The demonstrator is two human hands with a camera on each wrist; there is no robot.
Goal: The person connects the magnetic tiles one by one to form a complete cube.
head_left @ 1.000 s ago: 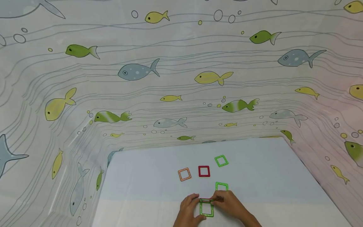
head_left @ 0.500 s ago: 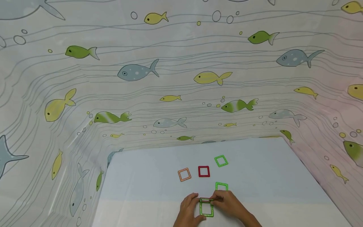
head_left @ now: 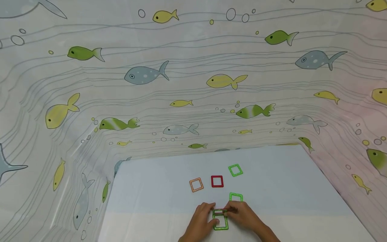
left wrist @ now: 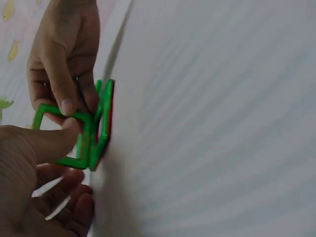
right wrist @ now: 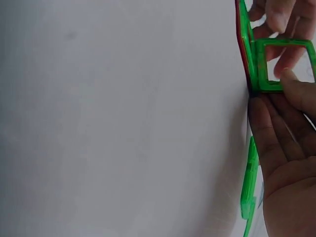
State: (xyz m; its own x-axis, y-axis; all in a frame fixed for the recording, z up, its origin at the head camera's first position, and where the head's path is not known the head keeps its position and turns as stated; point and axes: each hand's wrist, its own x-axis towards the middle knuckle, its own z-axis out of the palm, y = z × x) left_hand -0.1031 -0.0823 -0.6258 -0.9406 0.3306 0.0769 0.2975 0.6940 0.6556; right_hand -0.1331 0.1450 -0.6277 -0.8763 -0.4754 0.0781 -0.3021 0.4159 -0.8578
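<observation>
A green square magnetic tile (head_left: 221, 229) lies between both hands, seen through its open middle. At its far edge, a second green tile (left wrist: 103, 123) tilts up from it, backed by a red tile (right wrist: 242, 47). My left hand (head_left: 200, 220) holds the near green tile from the left, thumb across its side rim. From the right, my right hand (head_left: 243, 215) pinches the stack by its far corner, thumb over the green rim in the right wrist view. Fingers hide parts of the tiles.
Farther back on the white table (head_left: 151, 188) lie an orange tile (head_left: 191, 185), a red tile (head_left: 217, 186) and a green tile (head_left: 231, 170). Another green tile (head_left: 236, 194) sits partly behind my right hand. Fish-patterned curtain (head_left: 181, 117) surrounds the table.
My left hand has slid forward, its thumb moving from the near tile's lower corner up onto its left side. The far tiles tilt slightly more. My right hand keeps its grip.
</observation>
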